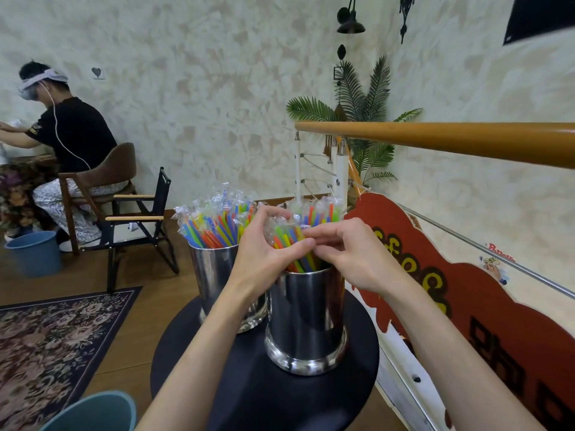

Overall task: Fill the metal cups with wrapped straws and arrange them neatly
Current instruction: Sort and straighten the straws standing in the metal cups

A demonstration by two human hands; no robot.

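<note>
Seen from the head camera, two metal cups stood side by side on a round black surface (249,384), the near cup (306,321) to the right and the far cup (214,275) just behind and to its left, close enough that I could not tell whether they touched. Both were packed with wrapped straws. The bundle in the far cup (214,225) stood roughly upright with its long axis vertical, fanning slightly leftward, clear wrapper ends uppermost. The straws in the near cup (303,244) also rose upward, leaning a little to the left, their crinkled wrapper tips at the top. The left hand (267,247) curled around that near bundle from the left, thumb across the front of the straws. The right hand (348,250) met it from the right, fingers bent and pinching the same straws just above the rim. A blue bucket (34,253) sat on the floor well to the left, and another bucket's rim (102,405) showed at the bottom edge.
</note>
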